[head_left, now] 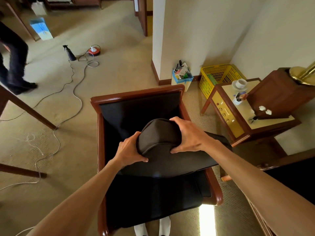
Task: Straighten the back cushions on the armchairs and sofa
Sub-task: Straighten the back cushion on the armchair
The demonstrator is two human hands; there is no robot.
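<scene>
Over the wooden armchair (136, 97), a dark brown back cushion (160, 133) is lifted off its seat. Left hand (129, 150) grips at eight o'clock, right hand (189, 135) at two. Seemingly soft, light, dented; hold the corners.

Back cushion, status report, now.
Left hand and right hand both clamped on the back cushion. Cushion lifted, tilted across the armchair, not yet seated. Nothing in the way.

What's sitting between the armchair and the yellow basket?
In the head view, a small bin stuffed with rubbish stands on the carpet between armchair and yellow basket.
</scene>
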